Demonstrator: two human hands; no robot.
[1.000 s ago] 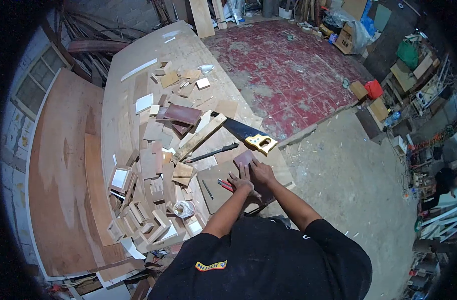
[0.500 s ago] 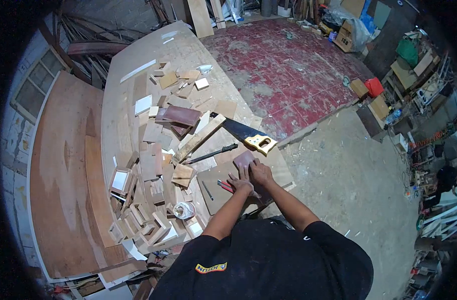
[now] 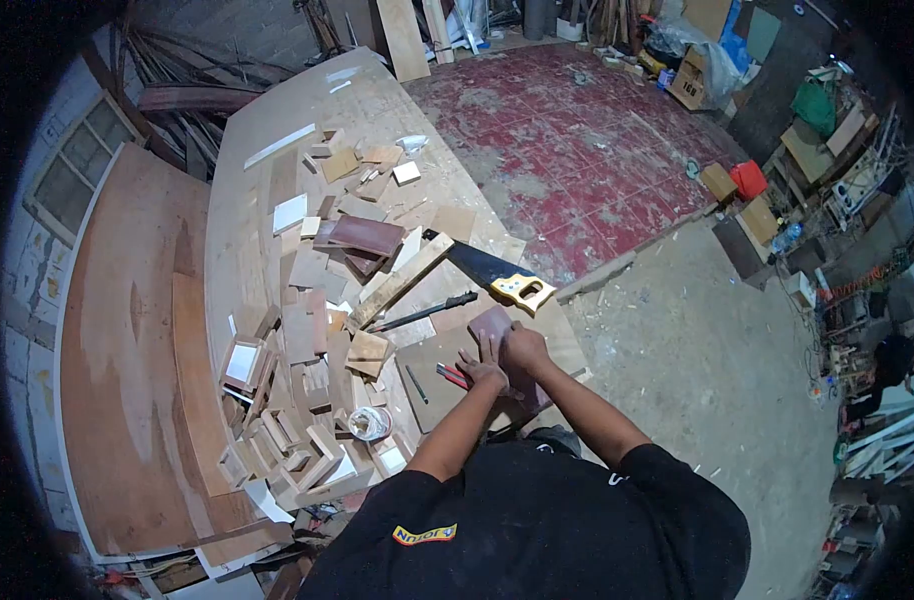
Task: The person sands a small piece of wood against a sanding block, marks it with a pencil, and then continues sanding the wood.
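Note:
My left hand (image 3: 486, 372) lies with its fingers spread on the left edge of a reddish-brown wooden board (image 3: 491, 321). Its fingertips point away from me. On the right side of that board rests my right hand (image 3: 525, 350), fingers curled in; whatever sits under them is hidden. Just left of my left hand is a red-handled tool (image 3: 453, 375), its kind too small to tell. A dark pencil-like stick (image 3: 417, 384) lies further left on a flat brown sheet (image 3: 432, 352). Beyond my hands are a handsaw (image 3: 497, 275) with a yellow handle and a long black tool (image 3: 427, 311).
Wood offcuts and small frames crowd the bench (image 3: 252, 220). A long wood strip (image 3: 402, 282) crosses them. An open white tub (image 3: 369, 423) stands near my left forearm. Right of the bench is concrete floor (image 3: 667, 350); red tiled floor (image 3: 577, 140) lies beyond. Another person (image 3: 889, 370) is at far right.
My right hand has shifted slightly along the board, its fingers looking more curled. My left hand stays nearly in place. The whole view has moved a little.

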